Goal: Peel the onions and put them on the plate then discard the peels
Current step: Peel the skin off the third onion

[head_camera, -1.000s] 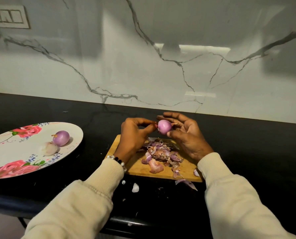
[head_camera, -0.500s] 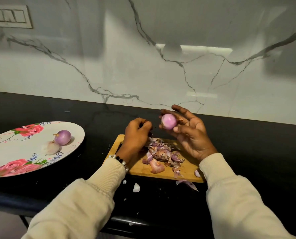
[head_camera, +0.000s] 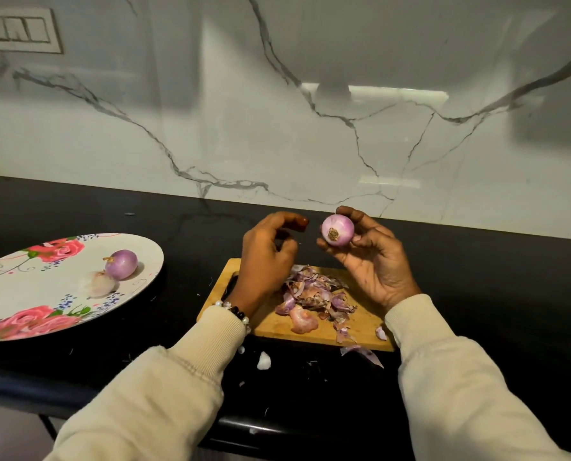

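The right hand [head_camera: 372,257] holds one peeled onion [head_camera: 337,229] up above the far edge of the cutting board [head_camera: 360,322], fingers and thumb curled round it. The onion is round, smooth and glossy, pale pink-purple, with its rough brown root end facing the camera. The left hand [head_camera: 266,252] hovers just beside it without touching, its fingers loosely curled and holding nothing that can be made out.

The cutting board is a rectangle of light wood with a dark slot near its left edge. On it lies one loose heap of onion peels [head_camera: 314,296]: thin, curled, papery scraps in purple, pink and brown, with thicker fleshy pieces at the near side. One purple peel [head_camera: 362,353] lies off the board on the counter [head_camera: 94,211], and a small white scrap [head_camera: 263,360] lies near it, with tiny flecks around.

The counter is black, polished stone. To the left rests one oval plate [head_camera: 17,294], white and glossy, printed with pink roses and small blue flowers. It carries two peeled onions touching each other: a purple onion [head_camera: 121,264] with a short stem tip, and a whitish onion [head_camera: 98,283] in front of it.

Both sleeves are cream knit with ribbed cuffs. A beaded bracelet [head_camera: 235,312] of white and black beads circles the left wrist. Behind stands a white marble wall [head_camera: 277,128] with grey veins.
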